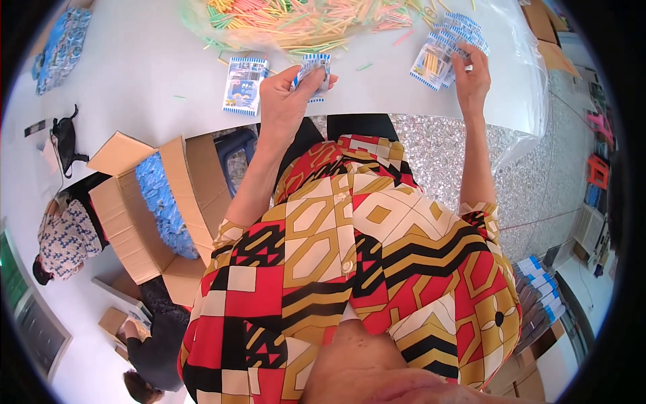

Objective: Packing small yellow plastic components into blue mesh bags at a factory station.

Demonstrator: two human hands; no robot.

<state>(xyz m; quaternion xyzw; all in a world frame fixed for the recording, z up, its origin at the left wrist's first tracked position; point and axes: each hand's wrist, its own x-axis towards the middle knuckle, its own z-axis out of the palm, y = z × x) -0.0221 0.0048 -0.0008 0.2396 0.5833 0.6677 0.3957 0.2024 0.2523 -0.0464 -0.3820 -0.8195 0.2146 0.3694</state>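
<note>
My left hand (286, 94) is closed around a small blue-and-white packet (315, 64), its thumb pressed across the front; whether there is more than one packet in the grip I cannot tell. Just left of that hand, another blue-and-white packet (244, 85) lies flat near the table's front edge. At the right, my right hand (472, 75) is over a fanned pile of similar packets (431, 62), thumb and fingertips bent against its right side. Yellow sticks show through a clear window in the front packet of that pile.
Behind my hands, a clear plastic bag (289, 20) of pink, yellow and green sticks covers the white table (377, 81). More packets (64, 50) sit at far left. Below the table edge stands an open carton (128, 215) with blue packets. Two other people (70, 236) are at lower left.
</note>
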